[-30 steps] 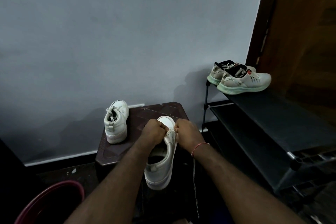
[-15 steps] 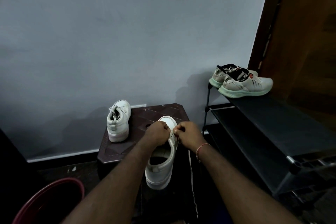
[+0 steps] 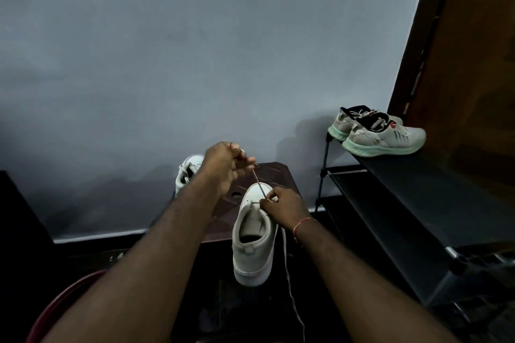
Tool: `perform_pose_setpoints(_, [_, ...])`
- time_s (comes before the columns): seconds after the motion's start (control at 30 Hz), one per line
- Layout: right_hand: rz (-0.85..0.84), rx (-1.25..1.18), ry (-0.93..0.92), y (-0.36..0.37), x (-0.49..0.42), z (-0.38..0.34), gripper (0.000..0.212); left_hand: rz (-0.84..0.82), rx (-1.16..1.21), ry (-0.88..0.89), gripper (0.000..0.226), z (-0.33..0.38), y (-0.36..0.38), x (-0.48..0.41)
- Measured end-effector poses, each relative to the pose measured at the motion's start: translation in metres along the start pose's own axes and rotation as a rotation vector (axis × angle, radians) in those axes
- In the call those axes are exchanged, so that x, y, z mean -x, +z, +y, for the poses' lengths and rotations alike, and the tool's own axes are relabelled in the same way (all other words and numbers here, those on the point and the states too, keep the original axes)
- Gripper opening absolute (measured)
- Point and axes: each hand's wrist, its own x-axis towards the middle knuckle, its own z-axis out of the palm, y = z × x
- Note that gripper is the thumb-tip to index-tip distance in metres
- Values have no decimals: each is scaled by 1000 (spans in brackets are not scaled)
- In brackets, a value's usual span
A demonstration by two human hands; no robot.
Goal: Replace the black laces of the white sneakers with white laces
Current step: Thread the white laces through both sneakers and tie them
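Centre of frame: white sneaker (image 3: 252,248), heel toward the bottom edge, toe over the brown worktop (image 3: 274,172). Above the toe, left hand (image 3: 223,167), fingers pinching a white lace (image 3: 259,185) drawn taut down to right hand (image 3: 281,206), fingers curled, pinching the lace at the eyelets. Centre left: second sneaker (image 3: 186,172) on the worktop.

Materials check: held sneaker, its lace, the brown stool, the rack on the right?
White sneaker: smooth matte upper, likely leather or synthetic; thick sole, probably rubber. Lace: thin white woven cord, hangs limp. Stool: dark brown moulded plastic, judging by its glossy patterned top. Shoe rack: thin dark metal-looking tubes; matte black shelves, fabric or plastic, can't tell.
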Motion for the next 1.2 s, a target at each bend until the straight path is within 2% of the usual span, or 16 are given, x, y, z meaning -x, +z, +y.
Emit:
perform_pose_setpoints(0.07, [29, -47, -54, -3, -3, -10, 33, -53, -195, 46, 25, -8, -4, 7])
perform_pose_setpoints(0.13, [83, -203, -168, -8, -5, -26, 35, -76, -350, 76, 21, -23, -5, 10])
perform_pose_setpoints(0.2, [88, -371, -264, -10, -5, -40, 25, -26, -431, 158, 19, -37, -9, 6])
perform_pose_setpoints(0.3, [85, -494, -248, -9, 0, -48, 13, 61, -397, 229, 16, -47, -11, 2])
perform_pose_setpoints(0.37, [105, -549, -186, -8, 2, -48, 8, 80, -345, 197, 13, -55, -11, 2])
perform_pose_setpoints(0.43, [153, -511, -141, -7, 1, -43, 7, 48, -433, 105, 12, -64, -12, 3])
perform_pose_setpoints(0.53, [199, -357, -93, -4, -3, -35, 19, -70, -870, 23, 24, -77, -19, 5])
perform_pose_setpoints(0.63, [96, -90, -89, 0, -3, -32, 22, -61, -1193, 43, 27, -87, -19, 2])
perform_pose_setpoints(0.7, [43, 8, -73, -1, 1, -34, 19, -19, -1260, 28, 30, -89, -21, -4])
perform_pose_setpoints(0.8, [30, 57, -65, 0, -3, -37, 18, 33, -1112, -9, 37, -88, -31, -10])
perform_pose_setpoints(0.93, [7, 124, -78, 8, -6, -46, 18, 38, -802, -10, 21, -91, -44, -1])
perform_pose_setpoints(1.03, [41, 161, -115, 18, -8, -52, 19, 40, -626, -28, 20, -100, -55, 0])
perform_pose_setpoints(1.2, [133, 252, -161, 34, -9, -63, 21, 41, -523, -45, 23, -106, -63, 2])
